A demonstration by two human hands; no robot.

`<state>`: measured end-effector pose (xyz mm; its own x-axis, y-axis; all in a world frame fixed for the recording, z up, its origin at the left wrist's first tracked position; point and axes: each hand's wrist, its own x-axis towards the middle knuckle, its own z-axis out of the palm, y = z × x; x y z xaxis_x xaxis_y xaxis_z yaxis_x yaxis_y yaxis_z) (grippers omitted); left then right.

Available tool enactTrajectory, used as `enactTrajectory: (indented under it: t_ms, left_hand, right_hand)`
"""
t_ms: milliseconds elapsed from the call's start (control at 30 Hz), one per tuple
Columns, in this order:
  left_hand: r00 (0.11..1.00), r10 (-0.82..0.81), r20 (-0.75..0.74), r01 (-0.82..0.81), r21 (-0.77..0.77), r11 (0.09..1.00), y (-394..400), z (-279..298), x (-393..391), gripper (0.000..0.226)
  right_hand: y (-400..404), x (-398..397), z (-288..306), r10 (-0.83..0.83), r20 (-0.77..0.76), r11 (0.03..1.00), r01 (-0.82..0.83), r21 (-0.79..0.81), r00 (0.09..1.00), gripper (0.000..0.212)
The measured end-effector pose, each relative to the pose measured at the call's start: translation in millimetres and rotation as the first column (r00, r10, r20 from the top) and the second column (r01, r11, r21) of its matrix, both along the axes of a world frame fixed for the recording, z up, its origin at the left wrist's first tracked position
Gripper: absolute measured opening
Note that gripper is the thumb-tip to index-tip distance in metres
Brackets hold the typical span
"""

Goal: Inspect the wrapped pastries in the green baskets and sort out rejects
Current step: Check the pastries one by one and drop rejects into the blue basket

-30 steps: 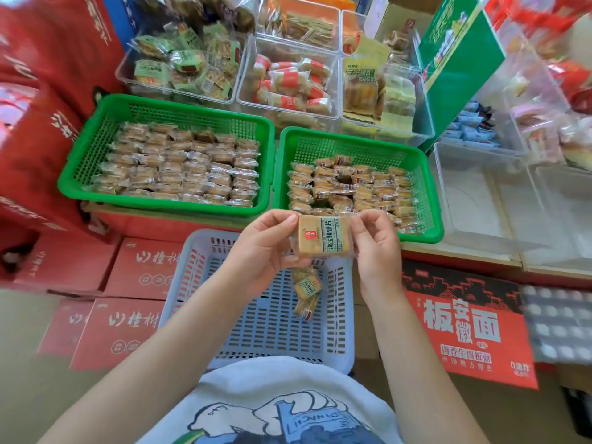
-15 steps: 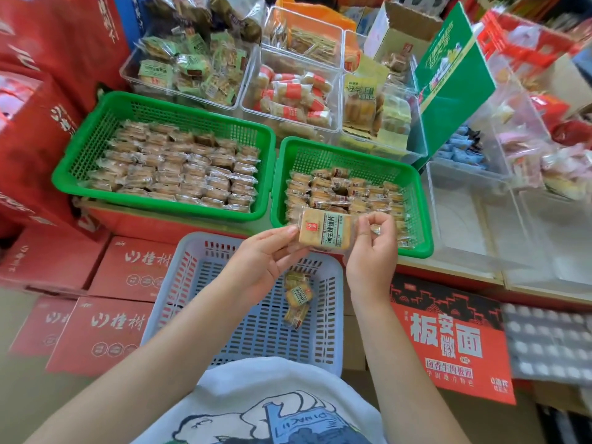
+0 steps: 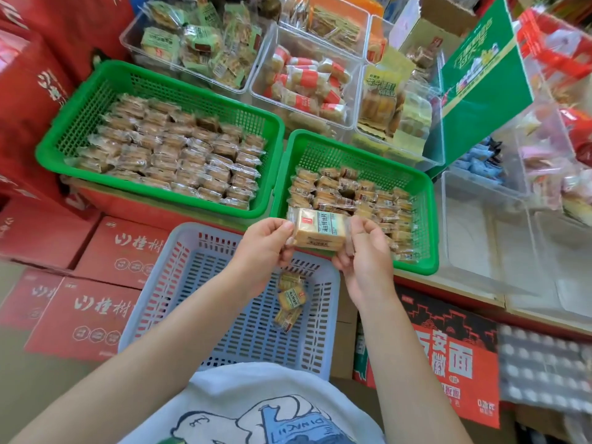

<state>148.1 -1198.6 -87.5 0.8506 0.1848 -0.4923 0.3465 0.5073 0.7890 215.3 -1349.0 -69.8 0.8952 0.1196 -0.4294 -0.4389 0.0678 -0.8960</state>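
One small square pastry in a clear crinkly wrapper with a pale green label (image 3: 320, 230) is held up between two hands. The left hand (image 3: 267, 248) pinches the left end of the wrapper with its thumb and curled fingers. The right hand (image 3: 363, 251) pinches the right end the same way. Holding it by both ends keeps the label side turned up toward the face, so it looks like the person is checking it.

The pastry hangs in the air over the near edge of the right green plastic basket with holes in its sides (image 3: 416, 184). This basket is only partly full, and its pastries lie in loose rows with the far part showing bare mesh. My guess is that the held one came from here.

To the left sits a bigger green plastic basket (image 3: 64, 123). Its wrapped pastries lie in neat, tight rows, so this may be the pile of good ones, though I cannot be sure.

Nearer the person, below the hands, is a pale blue plastic basket with slots (image 3: 198, 251). Only a few wrapped pastries (image 3: 290, 299) lie in its middle. So few of them, kept apart from the rest, makes me think these are the rejects.

Far behind the green baskets stand clear plastic bins of other snacks (image 3: 307, 81). Red cardboard boxes (image 3: 96, 283) sit low on the left.
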Motion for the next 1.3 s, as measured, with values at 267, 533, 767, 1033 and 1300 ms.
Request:
enactTrajectory:
  t_ms: [267, 533, 767, 1033, 1300]
  left_hand:
    - [0.997, 0.061, -0.052, -0.077, -0.426, 0.901, 11.4, -22.9, 62.0, 0.025]
    - [0.987, 0.0, -0.16, 0.13, 0.806, 0.578, 23.8, -71.4, 124.7, 0.022]
    - [0.853, -0.22, -0.474, 0.459, 0.881, -0.119, 28.3, -134.8, 137.0, 0.065]
    - [0.891, -0.201, -0.408, 0.402, 0.913, -0.069, 27.8, -139.8, 137.3, 0.069]
    - [0.906, -0.18, -0.383, 0.372, 0.924, -0.094, 27.5, -146.9, 138.0, 0.068]
  right_hand:
    - [1.1, 42.4, -6.8, 0.186, 0.232, 0.953, -0.118, -0.278, 0.955, 0.016]
    - [1.5, 125.5, -28.1, 0.377, 0.355, 0.709, -0.02, -0.705, 0.855, 0.016]
    - [35.8, 212.9, -58.2, 0.446, 0.153, 0.545, -0.132, -0.828, 0.882, 0.013]
    - [92.0, 259.3, -104.9, 0.559, 0.234, 0.53, -0.125, -0.839, 0.795, 0.016]
    - [107.7, 269.9, -139.7, 0.831, -0.12, 0.05, -0.289, -0.956, 0.543, 0.035]
